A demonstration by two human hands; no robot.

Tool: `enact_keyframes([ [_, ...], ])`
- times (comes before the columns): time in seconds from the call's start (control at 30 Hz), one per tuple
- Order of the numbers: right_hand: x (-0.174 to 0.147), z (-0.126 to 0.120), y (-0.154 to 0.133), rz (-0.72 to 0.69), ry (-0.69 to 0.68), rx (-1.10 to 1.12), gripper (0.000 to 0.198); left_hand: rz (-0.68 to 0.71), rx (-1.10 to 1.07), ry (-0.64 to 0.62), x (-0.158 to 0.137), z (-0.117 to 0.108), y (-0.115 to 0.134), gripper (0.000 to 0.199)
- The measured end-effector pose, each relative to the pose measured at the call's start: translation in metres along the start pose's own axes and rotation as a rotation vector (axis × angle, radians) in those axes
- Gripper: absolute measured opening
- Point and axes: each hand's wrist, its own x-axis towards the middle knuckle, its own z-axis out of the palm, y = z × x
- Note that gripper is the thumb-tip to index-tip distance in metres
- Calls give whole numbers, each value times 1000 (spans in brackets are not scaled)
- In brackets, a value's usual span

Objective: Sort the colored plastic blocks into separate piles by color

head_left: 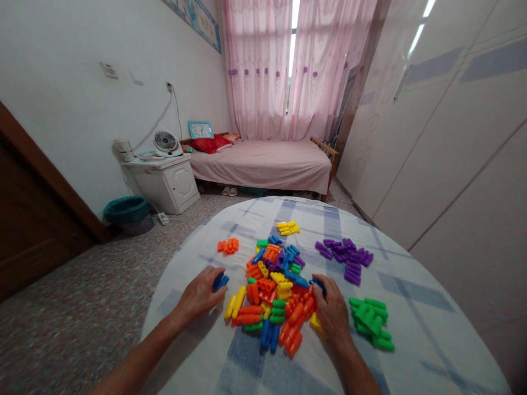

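Left of the mixed pile, my left hand [201,292] curls its fingers round blue bullet-shaped blocks [221,282] close to the tabletop. At the pile's right edge, my right hand [331,308] pinches another blue block, partly hidden by the fingers. Between both hands lies the jumbled pile, with orange blocks [293,323], yellow blocks [236,303], green blocks [278,311] and dark blue blocks [269,335]. Separate groups surround it: orange blocks at the left, yellow blocks [288,227] at the back, purple blocks [345,253] at the back right, and green blocks [371,322] at the right.
A checked cloth [189,345] covers the round table. Beyond it stand a bed [263,162] and a white cabinet [181,184] bearing a fan [166,141]. A bin [128,214] is on the floor at left; a wardrobe [444,142] lines the right.
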Motion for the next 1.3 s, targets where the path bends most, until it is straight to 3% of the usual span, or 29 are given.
enact_keyframes([
  [0.13, 0, -1, -1, 6, -5, -9, 32, -12, 17, 14, -2, 1, -9, 41],
  [0.23, -1, -2, -2, 14, -13, -18, 32, -112, 96, 120, 29, -4, -5, 54],
  [0.33, -1, -3, -1, 8, -17, -22, 32, -221, 207, 90, 69, -2, -1, 69],
  [0.43, -1, -3, -1, 2, -18, -19, 31, -253, 270, 24, 101, 11, 1, 63],
  [0.57, -1, -3, -1, 1, -21, -17, 29, -202, 309, 50, 131, 27, 6, 48],
  [0.73, -1, -2, -1, 12, -26, -14, 28, -186, 316, -13, 161, 24, 15, 51],
  [0.83, -2, -1, -1, 16, -29, -4, 27, -195, 354, -3, 171, 18, 31, 56],
  [0.93, -2, -1, -1, 17, -31, -4, 26, -81, 358, 85, 173, 22, 59, 46],
  [1.03, -2, -1, -1, 18, -37, -5, 25, 40, 297, -38, 174, 35, 90, 44],
  [1.13, -3, -2, -2, 20, -35, -7, 26, 61, 262, -168, 180, 50, 111, 38],
  [1.3, -3, -3, -5, 18, -26, -5, 25, 60, 214, -210, 195, 60, 126, 31],
])
